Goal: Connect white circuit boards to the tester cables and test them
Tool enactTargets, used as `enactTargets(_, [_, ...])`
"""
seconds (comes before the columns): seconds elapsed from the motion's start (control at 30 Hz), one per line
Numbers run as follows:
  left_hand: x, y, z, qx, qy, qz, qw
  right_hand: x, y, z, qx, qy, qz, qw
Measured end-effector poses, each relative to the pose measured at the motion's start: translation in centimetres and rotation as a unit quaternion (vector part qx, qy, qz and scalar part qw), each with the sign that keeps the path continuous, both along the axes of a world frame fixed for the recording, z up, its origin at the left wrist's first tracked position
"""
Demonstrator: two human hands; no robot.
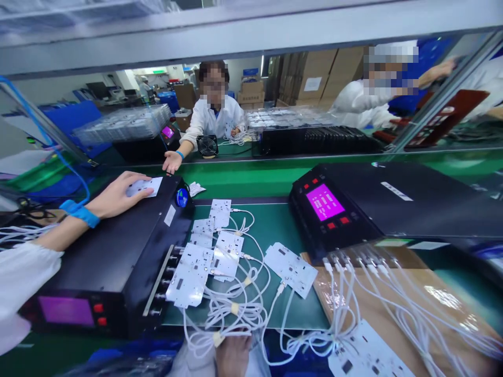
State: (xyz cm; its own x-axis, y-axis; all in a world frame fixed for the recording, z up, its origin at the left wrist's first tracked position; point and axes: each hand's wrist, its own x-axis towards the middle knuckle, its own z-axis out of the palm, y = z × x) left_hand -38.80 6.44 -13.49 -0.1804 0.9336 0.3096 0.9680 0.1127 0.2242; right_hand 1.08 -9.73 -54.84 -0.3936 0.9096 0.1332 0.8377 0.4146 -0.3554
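My left hand (118, 195) lies flat on top of the black tester box (118, 251) at the left, fingers stretched over a small white circuit board (146, 187). A blue wrist strap (80, 212) circles that wrist. My right hand (232, 353) sits at the bottom edge under a tangle of white cables (231, 306); only its back shows, so its fingers are hidden. Several white circuit boards (214, 251) lie plugged into cables on the green mat (275, 225) between the two hands.
A second black tester with a lit magenta screen (324, 201) stands at the right. More cabled boards lie on a cardboard sheet (389, 303) at the lower right. Across the green conveyor (251, 175) a person in white reaches a hand (172, 161) forward; another stands at the far right.
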Motion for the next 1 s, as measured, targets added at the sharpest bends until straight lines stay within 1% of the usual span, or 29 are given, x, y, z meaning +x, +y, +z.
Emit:
enactTargets(0.1, [0.5,-0.1,0.3,0.006,-0.019,0.001,1.0,-1.4,-0.6,-2.8,0.075,-0.121,-0.047,0.989])
enactTargets(0.17, [0.7,-0.2,0.4,0.013,-0.025,0.004,1.0,-1.7,-0.4,-3.7,0.115,-0.165,-0.051,0.978])
enactTargets(0.23, [0.9,-0.3,0.5,0.02,-0.027,0.005,0.999,-1.3,0.0,-3.6,0.143,-0.179,-0.065,0.971])
enactTargets(0.33, [1.1,-0.4,0.5,0.025,-0.029,0.005,0.999,0.2,0.6,-2.2,0.156,-0.183,-0.106,0.965])
enactTargets(0.4, [1.2,-0.5,0.5,0.026,-0.033,0.006,0.999,1.5,1.1,-1.2,0.136,-0.19,-0.137,0.963])
enactTargets(0.47, [1.3,-0.5,0.5,0.028,-0.037,0.012,0.999,2.9,1.7,-0.6,0.1,-0.188,-0.172,0.962])
enactTargets(0.6, [1.4,-0.6,0.6,0.023,-0.043,0.022,0.999,5.2,2.6,-0.3,0.02,-0.151,-0.219,0.964])
enactTargets(0.73, [1.6,-0.8,0.9,0.011,-0.04,0.031,0.999,6.2,2.9,0.0,-0.056,-0.148,-0.243,0.957])
enactTargets(0.87, [1.9,-0.9,1.2,-0.002,-0.037,0.03,0.999,6.3,2.8,0.4,-0.074,-0.149,-0.262,0.95])
enactTargets(1.0, [1.9,-1.0,1.5,-0.016,-0.037,0.033,0.999,5.9,2.6,0.2,-0.088,-0.14,-0.266,0.95])
